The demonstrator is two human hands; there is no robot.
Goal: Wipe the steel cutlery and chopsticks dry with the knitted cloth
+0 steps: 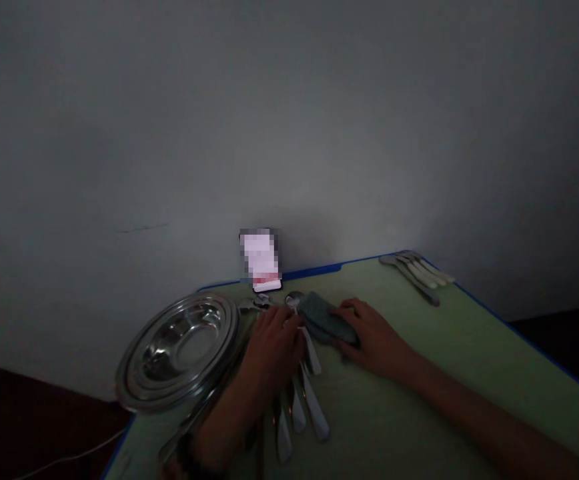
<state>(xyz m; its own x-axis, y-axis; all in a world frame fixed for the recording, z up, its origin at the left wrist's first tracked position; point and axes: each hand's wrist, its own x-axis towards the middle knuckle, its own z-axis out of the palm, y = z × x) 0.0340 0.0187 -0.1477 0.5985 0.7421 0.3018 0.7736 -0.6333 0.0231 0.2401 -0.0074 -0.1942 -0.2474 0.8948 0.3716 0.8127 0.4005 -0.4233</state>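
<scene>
Head view: folded cloth [323, 316] dull blue-green, in right hand [369, 333]; spoon [293, 298] shiny.

A pale green table [449, 327] carries metal dishes [189, 343], cutlery [314, 410] and a phone [262, 257].

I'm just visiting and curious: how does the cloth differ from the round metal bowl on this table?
The cloth is dull grey-green fabric, while the metal bowl is shiny and silvery. The cloth is small and bunched; the bowl is much wider, with a round rim. The cloth is gripped by the right hand, whereas neither hand holds the bowl. Both are at the same pale green tabletop.
</scene>
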